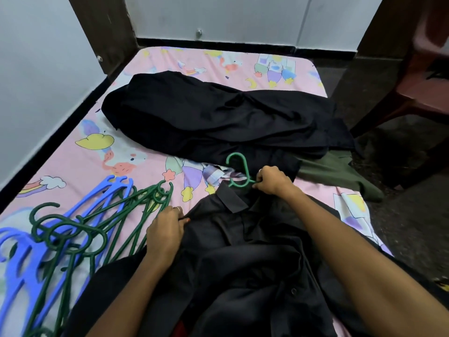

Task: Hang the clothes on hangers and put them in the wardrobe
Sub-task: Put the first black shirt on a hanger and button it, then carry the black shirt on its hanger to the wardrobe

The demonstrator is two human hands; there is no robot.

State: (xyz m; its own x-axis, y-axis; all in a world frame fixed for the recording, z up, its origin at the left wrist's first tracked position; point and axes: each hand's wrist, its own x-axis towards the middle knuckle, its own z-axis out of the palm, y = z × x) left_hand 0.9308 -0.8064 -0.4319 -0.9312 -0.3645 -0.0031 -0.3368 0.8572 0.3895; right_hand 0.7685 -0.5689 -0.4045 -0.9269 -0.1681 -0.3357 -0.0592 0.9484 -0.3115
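A black collared shirt (245, 251) lies front-up on the pink mattress (80, 152) right before me. A green hanger (239, 171) sits inside its neck, only the hook and neck showing above the collar. My right hand (272, 182) grips the hanger's right shoulder together with the shirt fabric beside the collar. My left hand (165, 233) pinches the shirt's left shoulder edge. A heap of green and blue hangers (80, 229) lies to the left of the shirt.
A pile of black garments (218, 115) covers the middle of the mattress. A checked cloth (218, 175) and an olive garment (337, 173) lie near it. A white wall runs along the left, a red plastic chair (422, 76) stands on the dark floor at right.
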